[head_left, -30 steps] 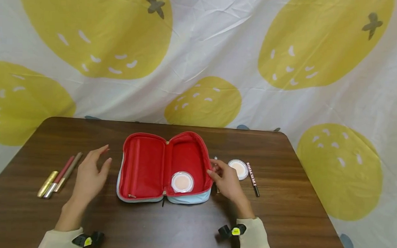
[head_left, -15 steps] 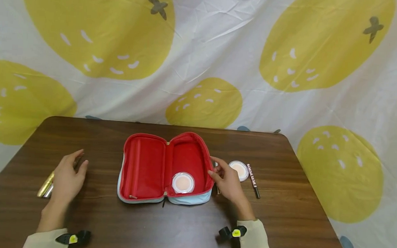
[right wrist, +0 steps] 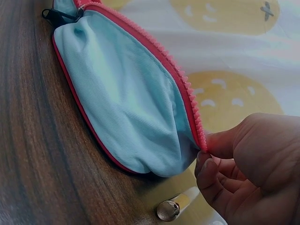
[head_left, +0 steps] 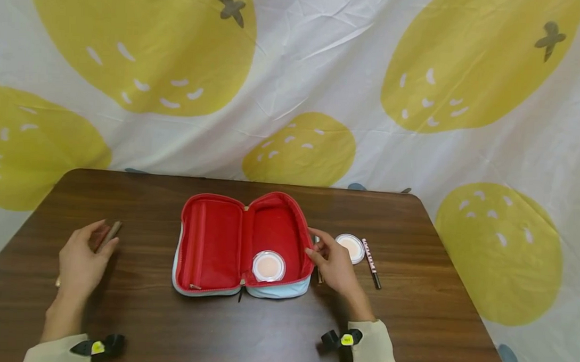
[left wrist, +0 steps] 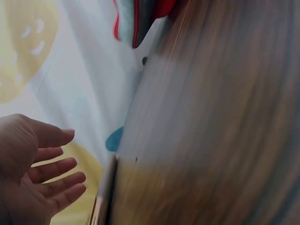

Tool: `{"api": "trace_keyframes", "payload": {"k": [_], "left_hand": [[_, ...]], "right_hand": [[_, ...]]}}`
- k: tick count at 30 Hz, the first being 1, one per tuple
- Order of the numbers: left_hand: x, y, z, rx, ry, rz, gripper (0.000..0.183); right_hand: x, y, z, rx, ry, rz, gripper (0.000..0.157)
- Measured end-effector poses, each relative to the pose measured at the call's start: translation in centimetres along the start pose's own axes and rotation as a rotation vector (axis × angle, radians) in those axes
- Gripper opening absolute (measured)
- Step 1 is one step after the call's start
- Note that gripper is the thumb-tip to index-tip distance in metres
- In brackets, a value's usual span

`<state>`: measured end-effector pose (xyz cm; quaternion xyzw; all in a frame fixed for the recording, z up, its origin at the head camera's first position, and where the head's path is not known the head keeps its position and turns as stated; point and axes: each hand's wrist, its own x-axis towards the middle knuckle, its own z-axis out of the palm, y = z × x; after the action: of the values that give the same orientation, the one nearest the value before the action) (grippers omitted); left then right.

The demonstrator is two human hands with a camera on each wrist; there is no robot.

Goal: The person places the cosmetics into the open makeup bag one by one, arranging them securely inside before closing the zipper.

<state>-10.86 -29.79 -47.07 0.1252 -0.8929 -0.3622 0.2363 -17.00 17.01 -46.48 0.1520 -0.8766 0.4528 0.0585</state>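
A makeup pouch (head_left: 213,247), red inside and light blue outside, lies unzipped and spread open mid-table. My right hand (head_left: 337,268) pinches its right rim between thumb and fingers; the right wrist view shows the zipper edge (right wrist: 194,110) in that pinch. Inside the right half sits a round powder compact (head_left: 269,266). Far to the left, my left hand (head_left: 81,259) hovers by slim cosmetic tubes, mostly hiding them. One taupe tube (head_left: 112,232) shows past its fingers. In the left wrist view the fingers are loosely extended, apart from the tube (left wrist: 108,183).
Right of the pouch, a second compact (head_left: 351,248) lies beside a pink-patterned pencil (head_left: 372,264) with a dark end. A small tube with a metallic cap (right wrist: 168,210) lies under my right hand. The wooden table (head_left: 208,338) meets a lemon-print curtain (head_left: 322,70) behind.
My left hand has moved left and slightly down from beside the pouch to over the tubes, covering most of them. My right hand keeps its pinch on the pouch rim.
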Motion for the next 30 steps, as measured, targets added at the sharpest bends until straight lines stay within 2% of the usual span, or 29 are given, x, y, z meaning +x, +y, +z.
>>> {"api": "trace_keyframes", "payload": {"k": [7,11,14,19,24,26,30], "left_hand": [[-0.1,-1.4,-0.3,-0.068,-0.002,-0.080,0.046],[-0.1,-2.0,-0.2,-0.100,-0.013,-0.104,0.047],[-0.1,-2.1,0.0,-0.087,0.004,-0.106,0.046],[-0.2,-2.1,0.1,-0.002,0.060,-0.099,0.042],[-0.4,-2.2,0.3,0.048,0.050,-0.114,0.041],[-0.4,-2.2,0.4,0.050,0.047,-0.104,0.042],[-0.3,-2.1,0.7,0.068,0.022,-0.031,0.041]], "right_hand": [[0.0,-0.1,0.0,0.002,-0.002,0.010,0.047],[0.0,-0.1,0.0,0.001,-0.007,0.015,0.047],[0.0,-0.1,0.0,0.002,-0.006,0.012,0.047],[0.0,0.0,0.0,0.006,-0.003,-0.001,0.047],[0.0,0.0,0.0,0.004,-0.006,-0.003,0.047],[0.0,0.0,0.0,0.004,-0.006,0.000,0.047],[0.0,0.0,0.0,0.005,-0.006,0.004,0.047]]}}
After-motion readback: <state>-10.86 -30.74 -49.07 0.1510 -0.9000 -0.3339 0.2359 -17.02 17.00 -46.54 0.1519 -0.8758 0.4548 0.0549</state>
